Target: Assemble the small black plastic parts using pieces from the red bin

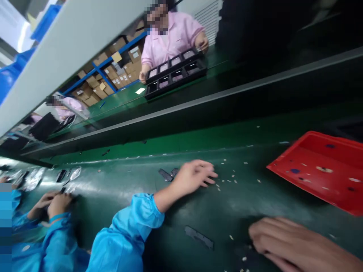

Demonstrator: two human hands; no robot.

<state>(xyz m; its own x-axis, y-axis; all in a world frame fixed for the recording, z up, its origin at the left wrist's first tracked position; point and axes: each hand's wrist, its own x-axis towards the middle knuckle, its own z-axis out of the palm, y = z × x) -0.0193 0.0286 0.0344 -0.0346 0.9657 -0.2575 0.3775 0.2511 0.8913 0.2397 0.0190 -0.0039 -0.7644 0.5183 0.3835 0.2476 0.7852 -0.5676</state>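
At 4 o'clock the blurred right hand is cropped at the forearm; whatever lies beneath it is hidden. The red tray at 3 is cut off. Black parts at 7 are partly covered by the left hand. Pale chips at 5 are too small to be identified.

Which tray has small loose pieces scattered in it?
The red tray, beyond the right hand; the black tray, before a person in pink, is compartmented.
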